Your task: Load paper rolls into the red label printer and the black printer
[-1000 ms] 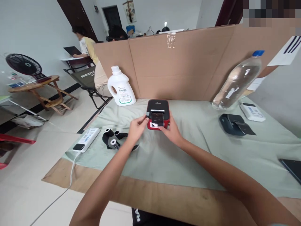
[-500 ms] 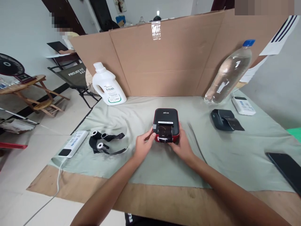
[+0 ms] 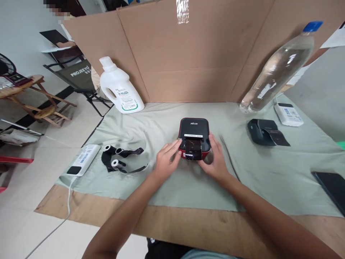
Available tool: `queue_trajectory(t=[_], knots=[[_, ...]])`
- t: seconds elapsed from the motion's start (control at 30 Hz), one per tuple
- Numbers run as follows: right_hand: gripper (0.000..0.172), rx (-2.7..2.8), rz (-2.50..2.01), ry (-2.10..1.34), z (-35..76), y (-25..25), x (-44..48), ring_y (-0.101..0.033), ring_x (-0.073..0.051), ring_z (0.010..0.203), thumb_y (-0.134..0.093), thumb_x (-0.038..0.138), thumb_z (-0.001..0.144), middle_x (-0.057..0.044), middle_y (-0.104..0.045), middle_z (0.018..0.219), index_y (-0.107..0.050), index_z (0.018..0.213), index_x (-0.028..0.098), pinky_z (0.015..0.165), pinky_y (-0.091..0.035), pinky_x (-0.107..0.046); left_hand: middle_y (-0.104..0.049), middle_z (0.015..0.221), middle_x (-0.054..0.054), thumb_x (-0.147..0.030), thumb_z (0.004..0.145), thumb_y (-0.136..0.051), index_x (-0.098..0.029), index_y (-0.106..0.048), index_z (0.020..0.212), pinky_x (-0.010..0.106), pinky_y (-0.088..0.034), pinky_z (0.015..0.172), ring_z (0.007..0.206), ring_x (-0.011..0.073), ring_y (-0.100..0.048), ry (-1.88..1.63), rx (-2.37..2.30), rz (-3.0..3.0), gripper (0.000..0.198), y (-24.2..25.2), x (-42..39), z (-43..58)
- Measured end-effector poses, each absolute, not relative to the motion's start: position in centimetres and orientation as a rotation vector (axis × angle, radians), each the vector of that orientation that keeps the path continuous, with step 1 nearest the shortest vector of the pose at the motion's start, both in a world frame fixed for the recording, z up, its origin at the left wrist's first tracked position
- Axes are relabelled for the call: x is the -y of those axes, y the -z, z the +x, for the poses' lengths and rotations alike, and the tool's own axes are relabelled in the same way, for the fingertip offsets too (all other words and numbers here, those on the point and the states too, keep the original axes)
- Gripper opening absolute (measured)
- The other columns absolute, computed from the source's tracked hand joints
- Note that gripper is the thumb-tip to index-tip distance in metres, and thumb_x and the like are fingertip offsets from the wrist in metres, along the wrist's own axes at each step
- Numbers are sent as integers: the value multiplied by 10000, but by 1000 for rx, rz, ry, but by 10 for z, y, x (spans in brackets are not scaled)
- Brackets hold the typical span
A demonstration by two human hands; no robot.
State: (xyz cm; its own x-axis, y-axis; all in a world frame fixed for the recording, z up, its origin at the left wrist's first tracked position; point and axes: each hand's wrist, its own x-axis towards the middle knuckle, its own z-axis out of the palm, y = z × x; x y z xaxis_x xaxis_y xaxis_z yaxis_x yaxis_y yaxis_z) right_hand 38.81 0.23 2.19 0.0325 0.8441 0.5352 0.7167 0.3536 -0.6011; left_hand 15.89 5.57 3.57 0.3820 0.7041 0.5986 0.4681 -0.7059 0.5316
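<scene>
In the middle of the cloth-covered table is a small black and red label printer [image 3: 194, 126], with a strip of dark glossy film [image 3: 193, 149] hanging out of its front slot. My left hand [image 3: 167, 158] grips its left side, thumb low at the front corner and fingers along the edge. On the opposite side my right hand [image 3: 215, 162] holds the printer, fingers on the right edge and thumb near the bottom front. To the left lie several dark film rolls [image 3: 118, 158] with white cores and loose tails.
A white jug [image 3: 121, 88] and a large clear bottle [image 3: 280, 70] lean by the cardboard screen [image 3: 194, 54]. A second dark printer-like device [image 3: 260, 131], a phone [image 3: 330, 189], and white power strips [image 3: 84, 160] lie around. A thin cable [image 3: 230, 158] runs right of my hand.
My view has tilted down and closer. My left fingers have shifted up onto the printer's upper left edge, and the right fingers lie higher along its right side.
</scene>
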Motion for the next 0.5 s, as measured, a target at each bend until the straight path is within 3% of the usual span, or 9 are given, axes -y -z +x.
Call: queue_trajectory(t=[0.2,0.3,0.4,0.5], knots=[[1024,1763,-1344,-255,398,-28,-12,-312,-360,1535,-687,405,877,-96,-213,1719,-45,1671,337,1145,-439,-578,-681,1389,70,-115,957,-428,-257,-610,1441,367,-547,1059,1226,224,-682,-1245,-978,2320,536,-27,-60,155],[997,1782,-1285,-244,404,-31,-11,-368,-359,1503,-664,395,883,-97,-237,1712,-60,1674,332,1108,-470,-571,-626,1457,98,-97,946,-445,-236,-559,1480,389,-533,1085,1284,231,-646,-1341,-878,2316,564,-19,-59,158],[759,1778,-1252,-227,410,-41,-8,-487,-340,1404,-542,405,939,-100,-444,1607,-273,1640,300,1073,-490,-561,-602,1484,108,-106,948,-457,-243,-550,1478,416,-539,1059,1276,243,-645,-1374,-875,2333,556,-15,-57,160],[460,1743,-1299,-252,415,-66,-20,-631,-290,1195,-354,380,1025,-96,-714,1261,-648,1363,273,1017,-520,-499,-586,1500,117,-127,954,-470,-251,-533,1489,423,-553,1004,1227,250,-667,-1356,-883,2364,553,-17,-54,159]])
